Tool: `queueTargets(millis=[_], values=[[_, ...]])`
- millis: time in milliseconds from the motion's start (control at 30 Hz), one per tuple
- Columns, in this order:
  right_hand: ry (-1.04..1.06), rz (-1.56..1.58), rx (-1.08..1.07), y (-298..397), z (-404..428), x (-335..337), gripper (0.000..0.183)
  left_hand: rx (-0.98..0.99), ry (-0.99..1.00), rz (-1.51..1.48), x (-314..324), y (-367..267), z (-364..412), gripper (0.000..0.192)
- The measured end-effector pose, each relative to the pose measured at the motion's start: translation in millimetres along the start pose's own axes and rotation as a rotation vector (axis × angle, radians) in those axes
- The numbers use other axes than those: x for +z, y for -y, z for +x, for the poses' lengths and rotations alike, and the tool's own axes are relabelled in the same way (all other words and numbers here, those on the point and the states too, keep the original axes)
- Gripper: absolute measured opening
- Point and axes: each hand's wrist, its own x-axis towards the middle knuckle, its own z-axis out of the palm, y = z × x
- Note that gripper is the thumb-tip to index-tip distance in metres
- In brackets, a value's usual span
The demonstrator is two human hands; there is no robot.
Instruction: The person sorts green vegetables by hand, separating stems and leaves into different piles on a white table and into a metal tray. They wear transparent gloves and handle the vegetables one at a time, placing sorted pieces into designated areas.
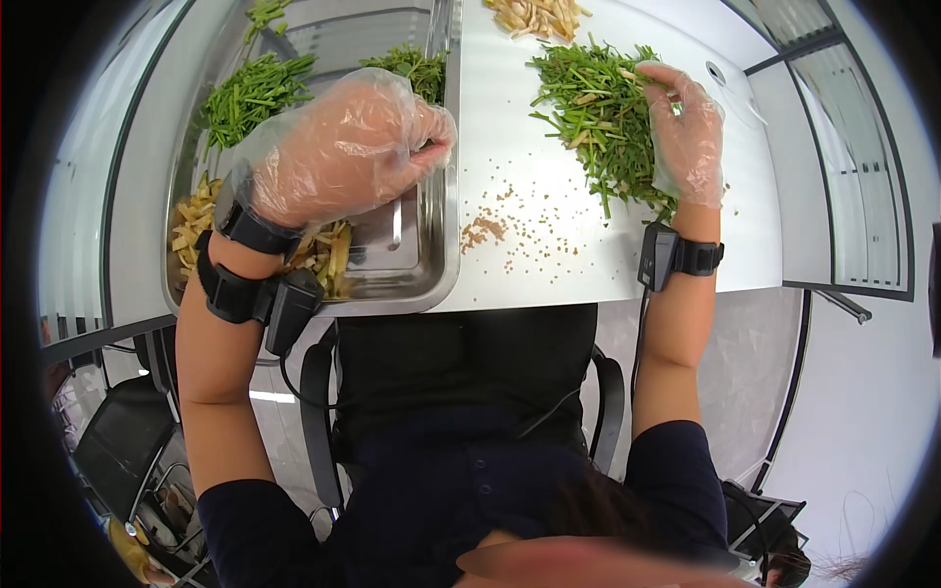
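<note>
My left hand (345, 147), in a clear plastic glove, hangs over the steel tray (450, 242) near its right rim. Its fingers are curled together; whether anything is between them is hidden. My right hand (687, 132), gloved the same way, rests at the right side of a loose pile of chopped green stems and leaves (606, 110) on the white table. Thumb and forefinger bend toward each other at the pile, close to a pale piece; a grip on it cannot be made out. Inside the tray lie cut green stems (253, 99), leafy greens (412, 66) and pale yellow strips (323, 253).
Small brown granules (485, 231) are scattered over the white table (514, 287) between tray and pile. Pale sliced pieces (540, 16) lie at the far edge of view. A round cable hole (714, 72) is at the right. Dark-framed partitions (845, 162) flank the table.
</note>
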Motion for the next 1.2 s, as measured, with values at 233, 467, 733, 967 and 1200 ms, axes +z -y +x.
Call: queueTargets(millis=[233, 467, 733, 967, 1200], values=[[0.011, 0.418, 0.157, 3.1, 0.1, 6.9, 0.022, 0.015, 0.011, -0.005, 0.4, 0.7, 1.6, 0.010], [0.203, 0.806, 0.221, 27.9, -8.1, 9.4, 0.025, 0.032, -0.174, 0.012, 3.1, -5.4, 6.6, 0.017], [0.489, 0.925, 0.216, 71.0, -23.5, 8.6, 0.022, -0.099, -0.326, -0.225, 16.4, -30.3, 17.3, 0.042], [0.619, 1.007, 0.160, 84.0, -34.5, 13.8, 0.020, -0.186, -0.252, -0.460, 18.4, -29.3, 18.8, 0.022], [0.320, 0.626, 0.037, 66.8, -28.3, 10.4, 0.019, -0.373, -0.198, -0.633, 14.1, -28.1, 16.1, 0.016]])
